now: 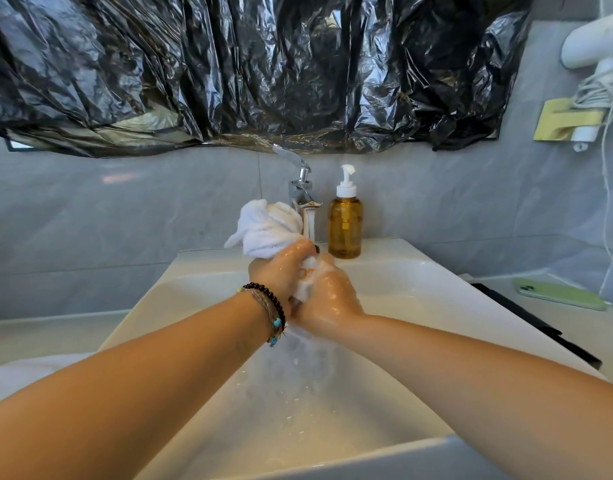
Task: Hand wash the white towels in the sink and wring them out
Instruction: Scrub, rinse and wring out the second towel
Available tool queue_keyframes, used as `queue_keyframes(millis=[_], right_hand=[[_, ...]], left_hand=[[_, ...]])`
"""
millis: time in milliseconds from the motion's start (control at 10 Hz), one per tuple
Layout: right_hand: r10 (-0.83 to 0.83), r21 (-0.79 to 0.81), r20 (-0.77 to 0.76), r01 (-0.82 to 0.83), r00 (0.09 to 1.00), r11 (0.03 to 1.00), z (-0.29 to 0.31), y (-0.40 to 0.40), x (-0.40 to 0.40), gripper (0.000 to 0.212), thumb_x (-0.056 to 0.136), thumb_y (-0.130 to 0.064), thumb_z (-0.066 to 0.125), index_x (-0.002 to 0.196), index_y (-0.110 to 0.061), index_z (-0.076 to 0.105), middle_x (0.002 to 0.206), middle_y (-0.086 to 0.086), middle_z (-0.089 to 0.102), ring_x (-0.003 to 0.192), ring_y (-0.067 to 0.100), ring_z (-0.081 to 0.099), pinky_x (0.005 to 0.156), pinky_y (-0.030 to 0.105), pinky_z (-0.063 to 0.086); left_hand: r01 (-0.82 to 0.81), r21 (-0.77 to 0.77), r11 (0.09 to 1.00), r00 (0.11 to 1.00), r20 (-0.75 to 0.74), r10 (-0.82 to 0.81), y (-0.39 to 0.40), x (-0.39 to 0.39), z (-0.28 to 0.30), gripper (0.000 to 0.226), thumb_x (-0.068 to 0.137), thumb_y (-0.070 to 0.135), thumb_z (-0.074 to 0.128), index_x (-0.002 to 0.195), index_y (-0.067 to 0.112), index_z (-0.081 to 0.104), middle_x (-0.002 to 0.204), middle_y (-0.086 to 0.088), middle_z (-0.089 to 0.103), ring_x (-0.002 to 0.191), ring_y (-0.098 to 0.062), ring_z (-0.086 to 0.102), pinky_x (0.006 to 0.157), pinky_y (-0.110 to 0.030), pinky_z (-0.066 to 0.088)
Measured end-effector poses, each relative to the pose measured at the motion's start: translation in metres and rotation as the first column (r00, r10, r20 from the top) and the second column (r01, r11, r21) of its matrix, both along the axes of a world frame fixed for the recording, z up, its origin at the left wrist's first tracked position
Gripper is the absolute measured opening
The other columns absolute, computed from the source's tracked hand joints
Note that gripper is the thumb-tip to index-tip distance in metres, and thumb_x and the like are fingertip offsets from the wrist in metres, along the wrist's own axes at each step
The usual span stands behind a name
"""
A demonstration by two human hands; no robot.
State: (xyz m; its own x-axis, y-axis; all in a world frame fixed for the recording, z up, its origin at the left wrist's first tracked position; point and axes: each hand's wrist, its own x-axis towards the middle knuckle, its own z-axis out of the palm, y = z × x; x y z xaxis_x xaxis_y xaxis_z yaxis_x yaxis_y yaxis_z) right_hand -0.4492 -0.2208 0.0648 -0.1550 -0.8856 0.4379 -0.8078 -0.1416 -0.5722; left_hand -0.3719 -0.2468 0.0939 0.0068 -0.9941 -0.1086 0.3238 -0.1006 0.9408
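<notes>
towel (268,226): soft white looped cloth, wet where your hands wring it
sink (419,289): smooth glossy white ceramic
faucet (303,192): polished chrome metal
soap bottle (345,225): clear amber plastic, white pump
sheet (249,67) above you: crinkled glossy black plastic
wall (125,209): smooth grey tile

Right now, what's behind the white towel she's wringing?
Behind the white towel stands the chrome faucet, its lower body partly covered by the cloth. The amber soap bottle stands beside it. Both hands grip the towel's lower part.
</notes>
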Motion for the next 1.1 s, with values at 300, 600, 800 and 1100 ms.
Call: queue_keyframes(millis=[300,600,800,1100], right_hand=[[0.119,0.323,0.064,-0.133,0.991,0.937,0.008,-0.004,-0.001,0.034,0.087,-0.023,0.065,0.119,-0.013,0.057,0.098,0.001,0.059,0.110,0.021,0.058,0.088,0.027,0.047],[0.170,0.443,0.481,-0.406,0.860,0.799,0.004,-0.006,-0.028,0.039,0.071,-0.021,0.075,0.106,-0.011,0.063,0.099,0.011,0.061,0.097,0.027,0.062,0.084,0.037,0.051],[0.215,0.355,0.767,-0.680,0.604,0.641,-0.001,-0.005,-0.035,0.038,0.060,-0.012,0.078,0.097,-0.017,0.069,0.102,0.017,0.067,0.098,0.035,0.063,0.093,0.053,0.046],[0.314,0.189,0.374,-0.404,0.872,0.895,0.003,-0.011,-0.019,0.035,0.071,-0.024,0.083,0.101,-0.031,0.066,0.086,-0.010,0.070,0.080,0.009,0.067,0.067,0.021,0.055]], left_hand=[[-0.039,-0.117,0.992,0.974,0.217,0.064,-0.006,0.006,-0.003,0.022,0.070,0.005,0.078,0.086,0.016,0.066,0.083,-0.006,0.072,0.076,-0.022,0.071,0.067,-0.032,0.059],[0.166,-0.234,0.958,0.954,0.284,-0.096,-0.013,0.006,-0.010,0.029,0.060,0.001,0.076,0.088,0.006,0.071,0.086,-0.015,0.074,0.081,-0.031,0.072,0.074,-0.042,0.061],[0.019,-0.229,0.973,0.990,0.140,0.014,-0.005,0.003,-0.004,0.010,0.069,0.002,0.073,0.071,0.008,0.065,0.057,-0.007,0.064,0.050,-0.021,0.059,0.051,-0.028,0.051],[-0.192,-0.212,0.958,0.980,0.018,0.201,-0.002,0.010,0.007,0.011,0.070,0.007,0.076,0.070,0.015,0.069,0.058,0.003,0.069,0.054,-0.012,0.067,0.058,-0.027,0.059]])
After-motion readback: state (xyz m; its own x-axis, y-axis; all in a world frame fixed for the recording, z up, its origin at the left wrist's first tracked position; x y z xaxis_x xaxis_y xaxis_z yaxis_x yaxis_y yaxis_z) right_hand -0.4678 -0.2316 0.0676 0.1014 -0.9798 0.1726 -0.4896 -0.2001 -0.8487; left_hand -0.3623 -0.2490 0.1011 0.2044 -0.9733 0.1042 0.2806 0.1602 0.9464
